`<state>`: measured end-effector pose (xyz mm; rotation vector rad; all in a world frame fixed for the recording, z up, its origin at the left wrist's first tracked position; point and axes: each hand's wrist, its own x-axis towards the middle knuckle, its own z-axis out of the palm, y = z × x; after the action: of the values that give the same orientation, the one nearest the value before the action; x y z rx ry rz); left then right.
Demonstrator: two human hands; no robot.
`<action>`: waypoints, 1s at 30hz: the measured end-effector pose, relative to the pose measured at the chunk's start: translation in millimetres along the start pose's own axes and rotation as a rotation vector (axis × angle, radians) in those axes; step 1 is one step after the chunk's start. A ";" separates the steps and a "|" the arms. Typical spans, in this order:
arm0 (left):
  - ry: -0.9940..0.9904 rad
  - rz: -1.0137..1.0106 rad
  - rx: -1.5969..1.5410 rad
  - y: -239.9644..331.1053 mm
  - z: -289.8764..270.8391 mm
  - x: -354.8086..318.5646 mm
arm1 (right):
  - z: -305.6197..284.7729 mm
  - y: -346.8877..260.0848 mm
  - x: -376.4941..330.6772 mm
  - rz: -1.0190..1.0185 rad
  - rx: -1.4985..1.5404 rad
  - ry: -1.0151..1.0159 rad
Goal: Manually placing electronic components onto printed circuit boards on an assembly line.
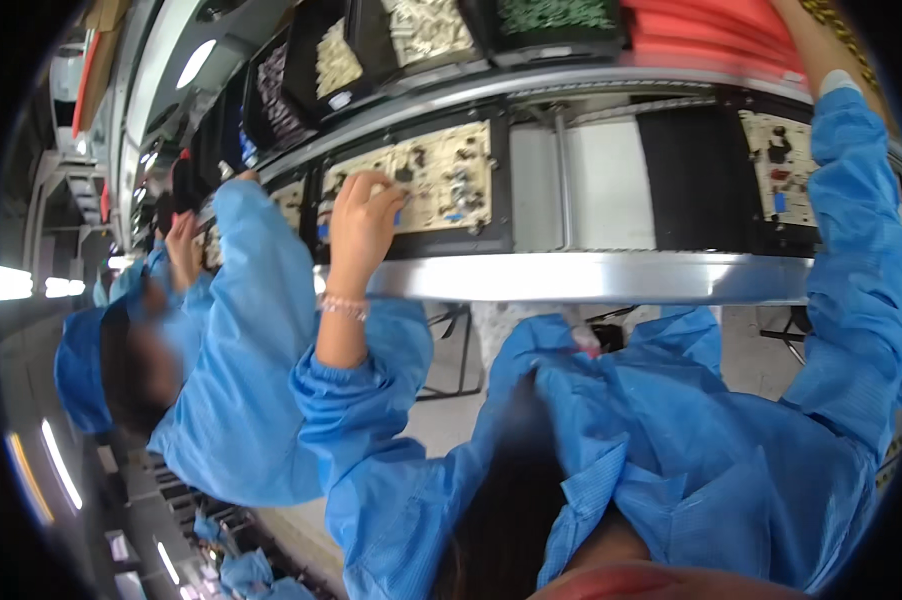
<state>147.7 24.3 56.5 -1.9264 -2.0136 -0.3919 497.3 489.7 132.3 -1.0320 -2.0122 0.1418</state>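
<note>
My left hand [363,222], with a beaded bracelet at the wrist, is over a beige circuit board [436,165] fitted with small dark, blue and metallic parts. Its fingers are bent together in a pinch at the board's left half. Whatever they hold, if anything, is too small to make out. The board lies in a black frame [502,190] on the line. My right arm, in a blue sleeve [851,230], stretches up along the right side past another populated circuit board [779,150]. Its bare wrist leaves the picture at the top, so the right hand is out of view.
Beyond the line stand black bins of cream parts [426,30], green parts [556,15] and grey parts [276,95]. Red trays [711,40] are stacked at the back right. A metal rail [571,278] runs along the front. A co-worker in a blue cap [86,365] works close on my left.
</note>
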 end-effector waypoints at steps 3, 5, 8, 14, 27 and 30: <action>0.029 -0.027 -0.031 -4.8 13.8 2.0 | -4.7 47.0 -4.2 0.083 -0.082 0.327; 0.047 -0.103 -0.013 -1.2 8.3 -9.0 | 15.0 125.0 27.8 0.280 -0.385 0.249; 0.000 -0.223 -0.139 -2.2 10.4 -12.5 | -44.0 160.2 -12.8 -0.083 0.382 0.128; -0.096 -0.153 -0.168 17.5 4.1 39.0 | -32.6 246.4 -36.0 0.088 -0.732 -0.572; -0.074 -0.099 -0.083 22.9 -22.8 56.5 | -56.6 345.7 -35.9 0.667 -0.574 -0.223; -0.040 -0.099 -0.092 16.2 -19.7 60.2 | -65.8 279.8 -33.5 0.518 -0.804 -0.227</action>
<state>162.7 71.6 99.0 -1.9072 -2.1579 -0.4817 727.5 631.6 29.4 -2.1159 -1.9794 -0.3227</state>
